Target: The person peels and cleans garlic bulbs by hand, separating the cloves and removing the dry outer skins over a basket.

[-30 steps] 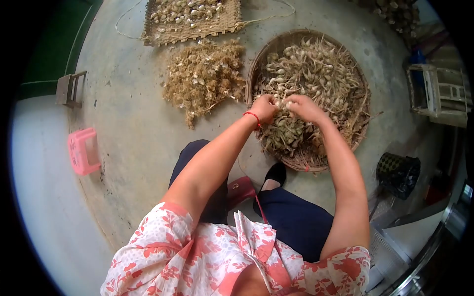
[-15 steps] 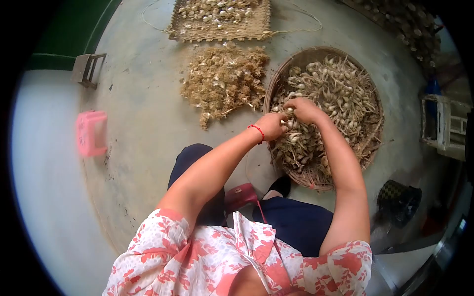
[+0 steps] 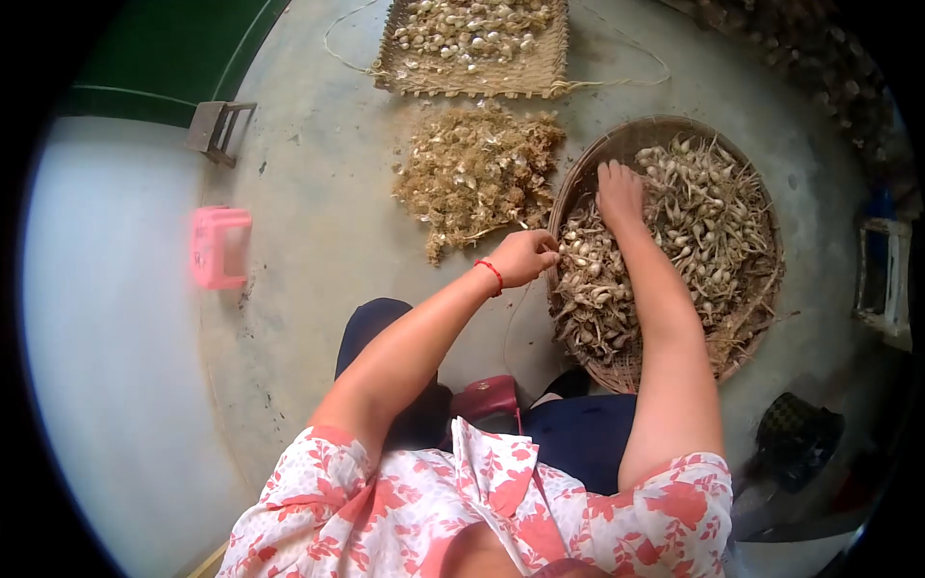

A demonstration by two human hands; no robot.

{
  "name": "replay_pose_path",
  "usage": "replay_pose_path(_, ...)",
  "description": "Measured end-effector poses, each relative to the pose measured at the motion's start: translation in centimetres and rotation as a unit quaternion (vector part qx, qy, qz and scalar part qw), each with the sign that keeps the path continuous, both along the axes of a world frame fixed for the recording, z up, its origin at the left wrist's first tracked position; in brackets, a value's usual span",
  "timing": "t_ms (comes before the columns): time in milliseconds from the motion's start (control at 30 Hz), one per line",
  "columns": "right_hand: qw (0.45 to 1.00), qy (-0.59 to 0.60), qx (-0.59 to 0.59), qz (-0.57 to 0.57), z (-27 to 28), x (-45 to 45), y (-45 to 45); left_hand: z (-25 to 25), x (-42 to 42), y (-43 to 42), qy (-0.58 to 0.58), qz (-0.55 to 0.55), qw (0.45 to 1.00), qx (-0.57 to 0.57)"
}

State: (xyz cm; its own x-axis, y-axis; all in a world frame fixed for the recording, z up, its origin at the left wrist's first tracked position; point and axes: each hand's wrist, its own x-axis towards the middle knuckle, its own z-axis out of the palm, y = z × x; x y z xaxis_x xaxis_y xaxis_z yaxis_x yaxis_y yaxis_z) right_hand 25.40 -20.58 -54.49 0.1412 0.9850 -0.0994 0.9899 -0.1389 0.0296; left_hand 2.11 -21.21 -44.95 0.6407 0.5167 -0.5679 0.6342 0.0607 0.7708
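A round woven basket (image 3: 568,193) holds many small pale garlic bulbs (image 3: 708,207) with dry stalks and roots. My right hand (image 3: 620,196) is inside it, near the back left wall, back of the hand up. Its fingers are bent downward, and whatever is under them is hidden. At the basket's left rim is my left hand (image 3: 525,256), a red bracelet on its wrist. Thumb and fingers are pinched together there, and I cannot make out what is between them. More bulbs (image 3: 593,289) lie in the near left part of the basket.
Left of the basket, a heap of brown root trimmings (image 3: 472,178) lies on the concrete floor (image 3: 318,250). Behind it sits a woven tray (image 3: 520,77) of cleaned bulbs with cord handles. A pink stool (image 3: 220,248), a wooden stool (image 3: 217,130) and a black bag (image 3: 800,443) stand around.
My hands, together over the bulbs before, have parted. The right has moved toward the basket's back wall; the left has drawn back to the rim. The camera view has shifted slightly.
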Motion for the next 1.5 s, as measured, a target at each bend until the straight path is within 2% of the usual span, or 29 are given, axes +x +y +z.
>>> replay_pose_path(33, 0.998, 0.053, -0.007, 0.015, 1.2, 0.1, -0.5, 0.1, 0.0, 0.3, 0.006, 0.006, 1.000, -0.005)
replay_pose_path(67, 0.998, 0.052, -0.008, 0.016, 0.9, 0.5, -0.6, 0.2, 0.1, 0.5, 0.005, 0.007, 1.000, -0.006)
replay_pose_path(133, 0.976, 0.186, 0.075, -0.086, 0.7, 2.0, -1.3, 0.4, 0.9, 0.8, -0.015, 0.069, 0.995, -0.075)
replay_pose_path(167, 0.960, 0.244, 0.034, -0.136, 2.5, 2.4, -1.2, 0.7, 1.5, 0.9, -0.028, 0.093, 0.989, -0.109)
replay_pose_path(200, 0.908, 0.367, -0.020, -0.201, 4.4, 3.0, -1.4, 0.5, 2.1, 1.0, -0.051, 0.115, 0.983, -0.134)
replay_pose_path(267, 0.853, 0.481, 0.017, -0.202, 6.5, 4.1, -2.5, 0.4, 3.2, 0.7, -0.099, 0.150, 0.969, -0.171)
replay_pose_path(300, 0.758, 0.605, -0.003, -0.244, 7.6, 4.4, -3.3, 0.0, 3.6, 0.7, -0.124, 0.148, 0.959, -0.208)
replay_pose_path(333, 0.759, 0.600, 0.001, -0.253, 8.1, 4.5, -4.1, 0.3, 4.3, 0.7, -0.160, 0.170, 0.938, -0.256)
replay_pose_path(400, 0.723, 0.660, 0.042, -0.200, 9.0, 4.5, -6.1, 0.9, 5.7, -0.2, -0.231, 0.203, 0.909, -0.280)
replay_pose_path(433, 0.696, 0.684, 0.010, -0.219, 11.0, 3.6, -7.0, 1.2, 6.3, -0.6, -0.256, 0.209, 0.891, -0.312)
replay_pose_path(467, 0.694, 0.675, 0.016, -0.249, 11.7, 2.6, -7.9, 1.2, 7.0, -1.2, -0.278, 0.217, 0.870, -0.346)
replay_pose_path(533, 0.821, 0.547, 0.039, -0.159, 11.1, 1.7, -9.6, 1.1, 8.1, -2.2, -0.305, 0.199, 0.823, -0.437)
replay_pose_path(633, 0.846, 0.488, 0.079, -0.203, 9.3, 0.6, -11.9, 0.0, 8.9, -3.7, -0.258, 0.190, 0.827, -0.461)
replay_pose_path(667, 0.846, 0.484, 0.080, -0.209, 9.3, 0.2, -12.3, 0.0, 9.1, -4.2, -0.257, 0.185, 0.826, -0.466)
replay_pose_path(733, 0.858, 0.436, 0.129, -0.241, 9.5, -0.2, -13.2, 0.2, 9.5, -5.3, -0.252, 0.159, 0.866, -0.403)
replay_pose_path(800, 0.853, 0.437, 0.129, -0.256, 9.7, -0.2, -13.6, 0.6, 9.6, -5.5, -0.249, 0.145, 0.869, -0.402)
replay_pose_path(867, 0.762, 0.575, 0.137, -0.266, 10.3, -0.7, -13.6, 0.4, 9.6, -5.6, -0.276, 0.140, 0.856, -0.414)
replay_pose_path(933, 0.773, 0.563, 0.135, -0.259, 10.5, -0.5, -14.0, -0.4, 9.5, -5.2, -0.260, 0.140, 0.868, -0.400)
replay_pose_path(1000, 0.712, 0.627, 0.124, -0.291, 11.1, -0.6, -14.3, -1.6, 9.6, -4.9, -0.284, 0.183, 0.821, -0.460)
replay_pose_path(1033, 0.713, 0.626, 0.124, -0.291, 10.8, -0.7, -14.4, -1.5, 9.4, -4.9, -0.276, 0.190, 0.823, -0.460)
replay_pose_path(1100, 0.802, 0.517, 0.142, -0.263, 10.2, -0.9, -14.3, -1.2, 9.3, -5.1, -0.273, 0.194, 0.820, -0.465)
replay_pose_path(1167, 0.824, 0.485, 0.138, -0.260, 11.1, -1.4, -14.0, -1.1, 9.1, -5.0, -0.269, 0.199, 0.817, -0.469)
replay_pose_path(1233, 0.861, 0.421, 0.131, -0.253, 12.2, -2.1, -13.5, -1.3, 8.8, -4.7, -0.241, 0.161, 0.862, -0.417)
replay_pose_path(1267, 0.862, 0.422, 0.131, -0.249, 11.7, -2.1, -13.4, -1.7, 8.7, -4.7, -0.243, 0.163, 0.862, -0.414)
replay_pose_path(1333, 0.865, 0.410, 0.114, -0.266, 10.3, -1.9, -13.3, -2.1, 8.7, -4.7, -0.189, 0.109, 0.954, -0.205)
replay_pose_path(1400, 0.881, 0.378, 0.071, -0.275, 9.4, -1.1, -12.7, -2.2, 8.3, -4.6, -0.159, 0.102, 0.967, -0.169)
replay_pose_path(1467, 0.863, 0.341, 0.042, -0.370, 9.1, -0.4, -11.8, -2.8, 7.9, -4.3, -0.080, 0.150, 0.982, -0.086)
replay_pose_path(1500, 0.876, 0.311, -0.003, -0.370, 9.0, 0.4, -11.3, -3.2, 7.6, -3.6, -0.071, 0.118, 0.989, -0.049)
